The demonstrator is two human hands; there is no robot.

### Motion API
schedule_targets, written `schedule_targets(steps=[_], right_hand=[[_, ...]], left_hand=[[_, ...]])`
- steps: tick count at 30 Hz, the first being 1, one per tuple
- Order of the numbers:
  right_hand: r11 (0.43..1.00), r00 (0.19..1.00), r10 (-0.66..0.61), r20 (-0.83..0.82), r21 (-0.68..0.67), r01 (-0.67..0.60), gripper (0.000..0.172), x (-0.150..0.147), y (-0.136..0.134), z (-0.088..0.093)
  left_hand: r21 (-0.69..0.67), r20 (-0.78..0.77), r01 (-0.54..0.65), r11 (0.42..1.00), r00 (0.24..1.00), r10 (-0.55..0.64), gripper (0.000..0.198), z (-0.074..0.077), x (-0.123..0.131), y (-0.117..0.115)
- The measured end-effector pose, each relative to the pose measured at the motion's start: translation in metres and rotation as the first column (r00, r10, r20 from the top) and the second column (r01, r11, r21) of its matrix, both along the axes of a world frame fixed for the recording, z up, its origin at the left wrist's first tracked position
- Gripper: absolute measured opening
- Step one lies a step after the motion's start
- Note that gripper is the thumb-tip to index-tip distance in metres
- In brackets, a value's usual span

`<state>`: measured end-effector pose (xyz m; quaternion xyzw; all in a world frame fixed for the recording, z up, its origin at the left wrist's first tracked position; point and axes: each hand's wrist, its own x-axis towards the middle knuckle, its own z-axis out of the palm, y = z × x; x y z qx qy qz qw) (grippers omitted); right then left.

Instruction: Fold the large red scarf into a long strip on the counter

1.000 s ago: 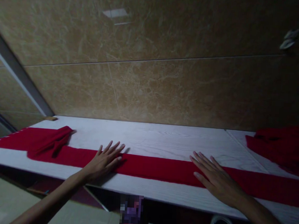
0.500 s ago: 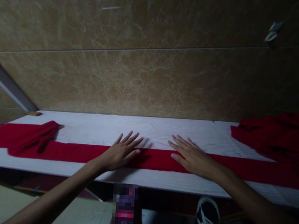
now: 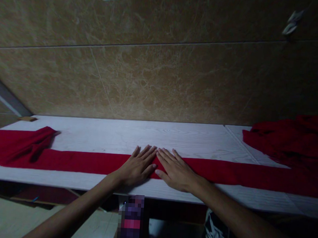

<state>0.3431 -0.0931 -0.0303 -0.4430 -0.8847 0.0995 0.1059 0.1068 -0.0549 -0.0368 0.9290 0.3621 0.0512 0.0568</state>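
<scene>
A long red cloth strip (image 3: 220, 172) runs left to right along a white wood-grain bench (image 3: 120, 134). My left hand (image 3: 138, 166) lies flat on it near the middle, palm down with fingers spread. Beside it my right hand (image 3: 176, 170) rests palm down too, fingers stretched out, and the fingertips of both hands nearly meet. Neither hand grips anything. Toward the left end the cloth is folded over in a loose, creased flap (image 3: 39, 145). At the right it joins a crumpled red heap (image 3: 295, 138).
Behind the bench stands a brown marbled tile wall (image 3: 150, 79), with a small pale object (image 3: 290, 26) on it at upper right. A dark shoe with white laces (image 3: 216, 234) and a pixelated patch are below the front edge. Shelving shows underneath.
My hands have come together toward the middle of the strip, the right one moving left and the left one slightly right, and now both lie on the cloth. The view has shifted slightly.
</scene>
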Motion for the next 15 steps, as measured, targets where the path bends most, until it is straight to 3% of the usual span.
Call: schedule_targets(steps=[11, 15], right_hand=[[0.998, 0.997, -0.011, -0.073, -0.062, 0.007, 0.086, 0.0, -0.005, 0.017], [0.999, 0.998, 0.0, -0.065, -0.043, -0.003, 0.087, 0.009, -0.007, 0.01]], left_hand=[[-0.04, -0.008, -0.055, 0.998, 0.998, 0.054, 0.077, 0.012, 0.007, -0.009], [-0.118, -0.073, -0.119, 0.986, 0.991, 0.111, 0.083, 0.019, 0.013, -0.012]])
